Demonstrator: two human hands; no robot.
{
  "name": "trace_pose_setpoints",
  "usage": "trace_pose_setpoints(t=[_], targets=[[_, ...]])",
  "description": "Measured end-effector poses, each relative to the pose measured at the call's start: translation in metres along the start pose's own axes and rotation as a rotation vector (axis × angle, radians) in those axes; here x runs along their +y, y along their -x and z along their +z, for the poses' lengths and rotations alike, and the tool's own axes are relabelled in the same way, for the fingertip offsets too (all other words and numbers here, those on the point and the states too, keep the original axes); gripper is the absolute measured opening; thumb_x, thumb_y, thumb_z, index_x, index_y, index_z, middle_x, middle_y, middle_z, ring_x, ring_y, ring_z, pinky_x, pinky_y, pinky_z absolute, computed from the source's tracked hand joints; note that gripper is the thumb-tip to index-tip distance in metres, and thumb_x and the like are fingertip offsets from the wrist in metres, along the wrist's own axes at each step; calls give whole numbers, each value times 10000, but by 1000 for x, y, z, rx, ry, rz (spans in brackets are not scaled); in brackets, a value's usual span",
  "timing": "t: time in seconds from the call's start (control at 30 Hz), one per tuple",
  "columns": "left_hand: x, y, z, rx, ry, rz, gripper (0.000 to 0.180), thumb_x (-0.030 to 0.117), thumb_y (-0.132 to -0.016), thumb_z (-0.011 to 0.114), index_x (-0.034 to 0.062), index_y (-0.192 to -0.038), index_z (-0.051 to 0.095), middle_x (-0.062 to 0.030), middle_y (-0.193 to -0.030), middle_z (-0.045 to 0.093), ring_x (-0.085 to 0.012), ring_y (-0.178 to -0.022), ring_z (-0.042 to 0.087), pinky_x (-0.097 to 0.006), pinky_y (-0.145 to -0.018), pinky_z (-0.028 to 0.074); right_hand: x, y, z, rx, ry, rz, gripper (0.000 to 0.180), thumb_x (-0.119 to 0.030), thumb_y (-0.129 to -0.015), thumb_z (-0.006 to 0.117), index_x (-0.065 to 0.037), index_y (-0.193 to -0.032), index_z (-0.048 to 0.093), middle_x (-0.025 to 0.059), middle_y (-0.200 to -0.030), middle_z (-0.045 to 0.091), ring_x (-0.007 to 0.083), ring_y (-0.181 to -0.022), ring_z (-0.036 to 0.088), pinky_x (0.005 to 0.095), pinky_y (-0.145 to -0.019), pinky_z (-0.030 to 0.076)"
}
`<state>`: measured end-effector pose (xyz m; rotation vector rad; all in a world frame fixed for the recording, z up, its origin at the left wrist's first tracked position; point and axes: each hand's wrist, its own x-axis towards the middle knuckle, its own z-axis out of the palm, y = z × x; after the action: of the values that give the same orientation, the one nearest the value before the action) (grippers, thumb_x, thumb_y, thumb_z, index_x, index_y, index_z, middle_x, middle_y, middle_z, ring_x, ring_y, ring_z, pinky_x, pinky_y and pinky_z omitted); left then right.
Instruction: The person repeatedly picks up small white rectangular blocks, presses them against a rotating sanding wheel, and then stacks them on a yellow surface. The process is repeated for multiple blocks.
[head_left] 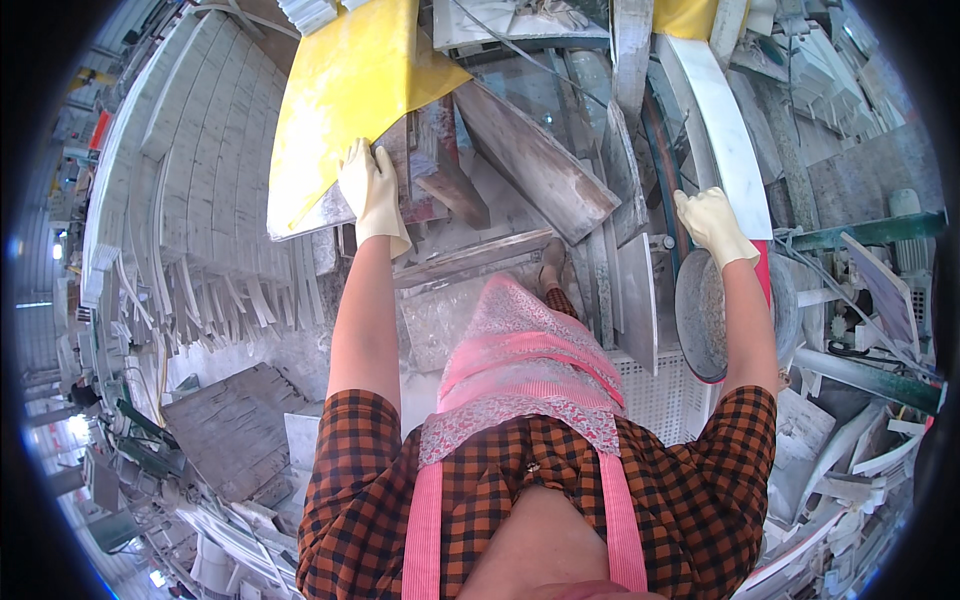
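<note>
My left hand point(368, 192), in a cream rubber glove, lies at the right edge of a yellow sheet point(340, 90). Its fingers are stretched forward over that edge. A pale slab's border shows under the sheet's near corner. On the right, my right hand point(715, 224), gloved the same way, is closed with its fingers curled. It is beside the near end of a long white stone strip point(722, 125); what the fingers hold, if anything, is hidden. Below that hand stands a round grey pan point(690, 335), partly covered by my forearm.
Long pale slabs point(195, 130) stand stacked at the left. Dusty boards point(540, 160) lean between my hands, and a low ledge point(475, 258) crosses before my legs. A green metal bar point(865, 232) juts in at the right. A grey board point(235, 425) lies at the lower left.
</note>
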<state>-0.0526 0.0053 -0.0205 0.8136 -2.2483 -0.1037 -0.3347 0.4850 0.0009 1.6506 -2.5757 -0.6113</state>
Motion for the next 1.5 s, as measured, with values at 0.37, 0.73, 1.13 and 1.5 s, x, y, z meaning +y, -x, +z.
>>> trace_pose_setpoints(t=[0.37, 0.73, 1.13, 1.5], targets=[[-1, -1, 1, -4, 0, 3, 289, 210, -934, 598, -34, -1078, 653, -199, -1072, 676, -373, -1021, 638, -492, -1017, 437, 2, 0, 5, 19, -10, -7, 143, -127, -879, 559, -95, -870, 698, 116, -767, 743, 268, -765, 738, 429, -755, 507], [0, 1, 0, 28, -10, 23, 284, 203, -927, 605, -38, -1070, 656, -200, -1075, 679, -372, -1016, 639, -482, -1000, 442, 1, 1, 9, 23, -10, 3, 143, -123, -840, 581, -132, -756, 696, 99, -776, 748, 254, -799, 744, 407, -769, 504], [2, 2, -2, 11, -7, 4, 315, 210, -934, 596, -45, -1110, 660, -204, -1079, 676, -368, -1043, 636, -493, -1028, 432, 0, 2, 8, -1, -15, 15, 146, -123, -849, 575, -128, -767, 696, 100, -783, 750, 258, -806, 744, 406, -777, 505], [1, 3, 2, 87, -36, 56, 307, 204, -934, 597, -48, -1098, 659, -203, -1046, 679, -373, -1011, 641, -498, -1010, 439, -1, 3, 9, 16, -34, 28, 147, -129, -862, 573, -126, -770, 687, 102, -781, 748, 262, -802, 740, 409, -782, 502]])
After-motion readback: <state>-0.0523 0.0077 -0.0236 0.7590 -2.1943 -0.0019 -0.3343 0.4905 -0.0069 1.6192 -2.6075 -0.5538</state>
